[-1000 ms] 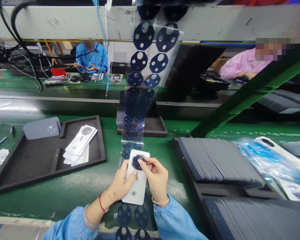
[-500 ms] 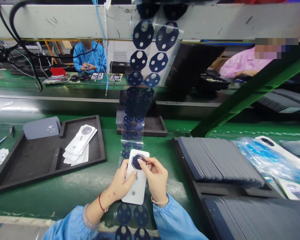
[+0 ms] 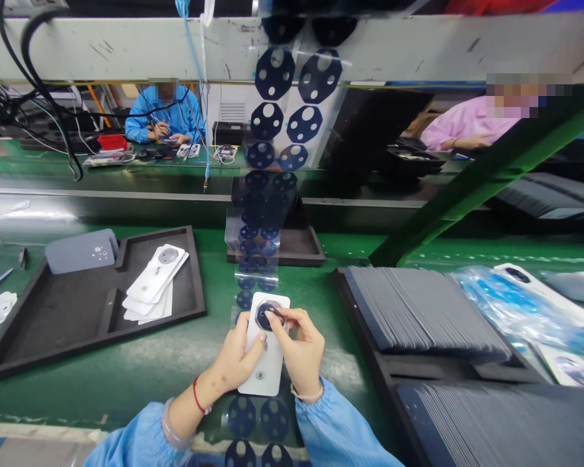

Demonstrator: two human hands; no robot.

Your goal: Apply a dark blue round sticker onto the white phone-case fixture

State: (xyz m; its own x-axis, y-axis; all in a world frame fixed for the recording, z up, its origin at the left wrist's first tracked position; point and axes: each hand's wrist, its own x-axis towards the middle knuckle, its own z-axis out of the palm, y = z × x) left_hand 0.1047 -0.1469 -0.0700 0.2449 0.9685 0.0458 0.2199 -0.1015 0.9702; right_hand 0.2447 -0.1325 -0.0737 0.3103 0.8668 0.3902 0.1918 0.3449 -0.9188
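Observation:
A white phone back cover [image 3: 267,363] lies tilted slightly in my left hand [image 3: 236,353], whose fingers grip its left side with the thumb pressed on its face. Over the round camera area at its top sits a dark octagonal sticker [image 3: 263,316]. My right hand [image 3: 302,347] pinches the sticker's right edge between thumb and fingers, the thumb resting on it. Beneath the cover runs a clear strip of dark octagonal stickers [image 3: 242,415], partly hidden by the cover and hands.
On the left, a black tray [image 3: 73,311] bears several white covers [image 3: 158,272] and a grey panel [image 3: 82,251]. Grey panels [image 3: 425,311] stand packed in a right-hand tray, beside a plastic bag [image 3: 520,311]. A green post [image 3: 448,185] slants behind. Two people sit across the bench.
My right hand has shifted slightly left at the sticker, its pinch kept. The co-worker in blue now has one hand raised higher. The whole view has moved a little.

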